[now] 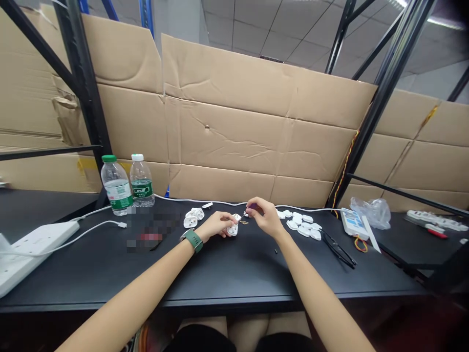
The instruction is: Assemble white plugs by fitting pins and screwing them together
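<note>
At the middle of the black table, my left hand (216, 225) holds a small white plastic part (232, 230) with its fingers closed round it. My right hand (264, 215) pinches a thin tool (242, 215), its tip at the top of the white part. A few small brass-coloured pieces (244, 222) lie between the hands. Left of my left hand sit several white parts (192, 218), with a small white piece (207, 205) behind them. Several white covers (302, 225) are spread to the right of my right hand.
Two bottles (116, 188) stand at the back left, near a white power strip (36, 252) and cable. Black glasses (339, 250), a white box (354, 224) and a plastic bag (373, 213) lie right. A tiny dark piece (276, 252) lies in front. Cardboard (234, 127) stands behind.
</note>
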Available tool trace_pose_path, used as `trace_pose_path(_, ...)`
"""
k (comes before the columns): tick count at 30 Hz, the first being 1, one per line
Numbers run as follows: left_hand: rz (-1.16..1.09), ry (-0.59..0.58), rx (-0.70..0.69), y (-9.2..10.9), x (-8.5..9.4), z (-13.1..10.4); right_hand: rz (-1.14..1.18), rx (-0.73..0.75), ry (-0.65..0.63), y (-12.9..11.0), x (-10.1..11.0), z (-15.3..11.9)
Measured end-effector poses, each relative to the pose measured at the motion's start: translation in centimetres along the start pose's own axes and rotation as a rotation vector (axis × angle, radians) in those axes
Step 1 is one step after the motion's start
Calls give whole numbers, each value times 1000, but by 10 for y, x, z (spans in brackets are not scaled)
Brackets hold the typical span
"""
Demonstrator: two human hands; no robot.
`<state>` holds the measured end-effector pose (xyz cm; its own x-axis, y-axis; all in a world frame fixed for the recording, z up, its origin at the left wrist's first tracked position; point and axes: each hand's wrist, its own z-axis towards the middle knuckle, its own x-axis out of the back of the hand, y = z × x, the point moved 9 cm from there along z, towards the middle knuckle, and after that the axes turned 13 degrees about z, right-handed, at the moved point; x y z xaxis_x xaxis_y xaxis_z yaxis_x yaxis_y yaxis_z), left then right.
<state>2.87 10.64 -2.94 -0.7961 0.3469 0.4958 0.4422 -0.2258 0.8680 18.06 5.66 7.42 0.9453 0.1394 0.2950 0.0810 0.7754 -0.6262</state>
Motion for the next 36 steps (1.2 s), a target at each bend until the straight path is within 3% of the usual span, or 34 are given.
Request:
trace_pose_path(15,8,-16,-7,6,-3,-2,-61,55,17,-8,1,1)
trace_pose_path(21,26,-13,10,6,-3,-3,1,-10,-30,-2,-4,0)
trace_pose_path(36,16,-5,-1,14,-1,-7,64,-61,66,5,5,-1)
